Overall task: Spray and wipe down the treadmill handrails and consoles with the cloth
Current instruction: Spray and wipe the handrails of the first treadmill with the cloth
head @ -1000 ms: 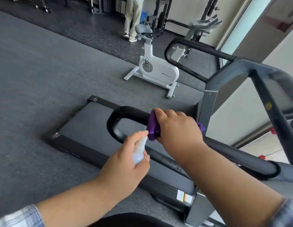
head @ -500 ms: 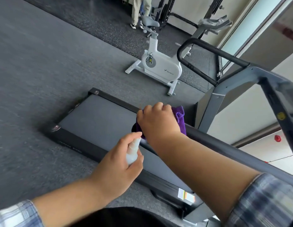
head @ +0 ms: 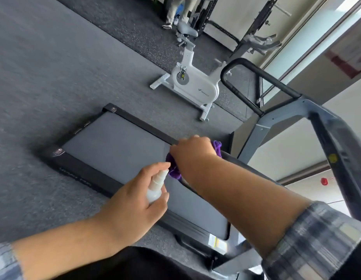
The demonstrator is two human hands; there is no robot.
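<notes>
My right hand (head: pixel 192 150) presses a purple cloth (head: pixel 174 172) around the end of the near black handrail (head: pixel 234 158), most of which my forearm hides. Just below it, my left hand (head: pixel 135 201) grips a small white spray bottle (head: pixel 155 187), index finger on top, nozzle aimed at the cloth. The far handrail (head: pixel 239 88) loops out from the grey treadmill frame (head: pixel 276 116). Below both hands lies the treadmill belt (head: pixel 115 146).
A white exercise bike (head: pixel 193 85) stands on the grey floor beyond the treadmill. A person's legs (head: pixel 175 11) and black racks (head: pixel 254 25) are at the far wall. A glass wall and a grey upright (head: pixel 337 158) bound the right side.
My right hand has slid the cloth along the near handrail to its looped end, which it now covers. The left hand with the bottle has kept close beneath it. The view has shifted.
</notes>
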